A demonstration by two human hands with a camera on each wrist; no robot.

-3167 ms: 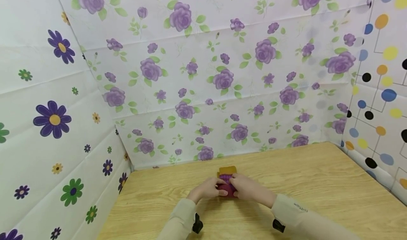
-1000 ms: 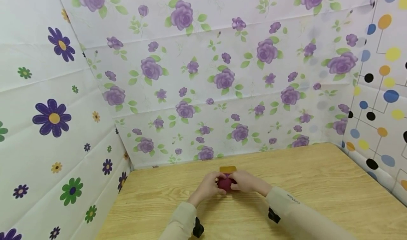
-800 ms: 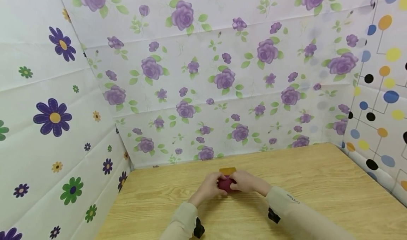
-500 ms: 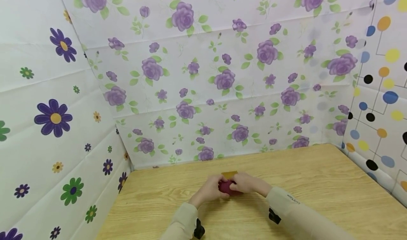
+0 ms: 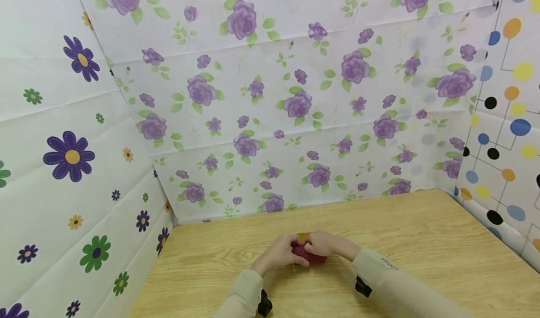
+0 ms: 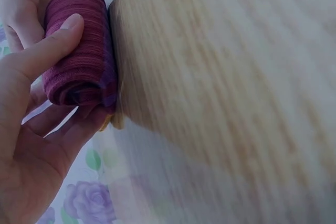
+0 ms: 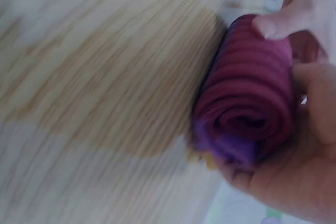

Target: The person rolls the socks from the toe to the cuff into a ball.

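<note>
A rolled-up sock (image 5: 311,256), maroon and ribbed, lies on the table between both hands in the head view. Its coiled end and some purple fabric show in the right wrist view, and a bit of mustard yellow peeks out beyond it. My left hand (image 5: 278,253) holds the left end of the roll (image 6: 79,51), thumb on the ribbed side and fingers curled around the far side. At the other end my right hand (image 5: 324,244) grips the roll (image 7: 247,82), its thumb laid across the ribs. The fingers hide much of the far side.
The wood-grain table (image 5: 379,233) extends on both sides of the hands. Behind it hangs a white sheet with purple roses (image 5: 318,175). A daisy-patterned sheet (image 5: 69,156) borders the left, a dotted one (image 5: 521,127) the right. A black wrist device (image 5: 264,303) sits at each cuff.
The roll has taken in more of the sock: the purple band is covered and the mustard strip has shrunk. Both hands have stayed around the roll, which now sits slightly nearer and further right.
</note>
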